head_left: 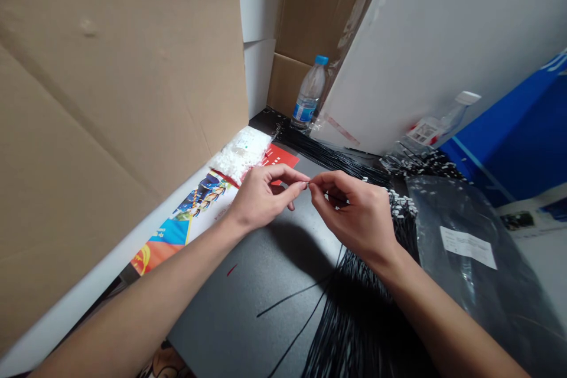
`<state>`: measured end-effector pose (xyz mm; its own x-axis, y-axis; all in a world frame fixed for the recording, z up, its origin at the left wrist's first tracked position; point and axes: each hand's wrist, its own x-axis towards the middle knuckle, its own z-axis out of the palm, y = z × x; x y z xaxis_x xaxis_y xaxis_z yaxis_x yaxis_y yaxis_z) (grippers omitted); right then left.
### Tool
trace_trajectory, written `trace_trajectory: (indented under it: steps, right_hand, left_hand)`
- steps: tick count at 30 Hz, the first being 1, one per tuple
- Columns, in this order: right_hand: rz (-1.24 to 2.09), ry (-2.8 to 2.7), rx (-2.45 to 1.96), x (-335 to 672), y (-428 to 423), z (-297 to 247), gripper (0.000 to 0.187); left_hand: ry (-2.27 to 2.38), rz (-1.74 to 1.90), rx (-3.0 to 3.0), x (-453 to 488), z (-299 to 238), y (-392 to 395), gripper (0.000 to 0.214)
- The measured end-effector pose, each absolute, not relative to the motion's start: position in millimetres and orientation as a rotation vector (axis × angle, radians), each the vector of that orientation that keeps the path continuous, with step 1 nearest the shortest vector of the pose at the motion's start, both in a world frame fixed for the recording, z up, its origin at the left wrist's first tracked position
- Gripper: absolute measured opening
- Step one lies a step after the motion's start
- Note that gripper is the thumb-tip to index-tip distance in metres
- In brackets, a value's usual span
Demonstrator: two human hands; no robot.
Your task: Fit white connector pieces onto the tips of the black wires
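Note:
My left hand and my right hand meet fingertip to fingertip above a dark work surface. Each hand is closed in a pinch; between them is a tiny pale part, too small to name. A thin black wire runs down from my right hand toward a thick bundle of black wires lying under my right forearm. A clear bag of small white parts lies just beyond my left hand.
A large cardboard sheet stands on the left, a white board leans at the right. A water bottle stands in the far corner. More black wires with white ends, a plastic bag and a colourful printed sheet lie around.

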<state>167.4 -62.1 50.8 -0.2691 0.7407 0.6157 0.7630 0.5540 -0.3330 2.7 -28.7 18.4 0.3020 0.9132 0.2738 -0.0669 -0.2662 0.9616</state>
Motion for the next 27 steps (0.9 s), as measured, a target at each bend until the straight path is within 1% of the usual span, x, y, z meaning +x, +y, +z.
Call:
trace_trajectory:
  steps: [5,12,20,23,27]
  right_hand:
    - [-0.047,-2.036,-1.233,168.2,-61.6,47.5,0.011]
    - [0.298,-1.965,-1.274,170.2,-58.4,48.8,0.012]
    - [0.497,-1.833,-1.335,172.2,-56.0,49.5,0.018]
    - [0.52,-1.867,-1.341,172.5,-57.3,50.3,0.018]
    - [0.463,-1.922,-1.341,172.5,-59.2,49.4,0.015]
  left_hand:
    - [0.778,1.189,1.485,4.6,16.8,-28.1,0.016]
    - [0.795,1.158,1.45,4.9,15.9,-26.2,0.015]
    - [0.786,1.205,1.386,6.7,15.9,-23.7,0.015]
    - [0.784,1.191,1.407,6.2,14.7,-23.5,0.013]
    - [0.783,1.166,1.458,5.1,14.1,-24.3,0.012]
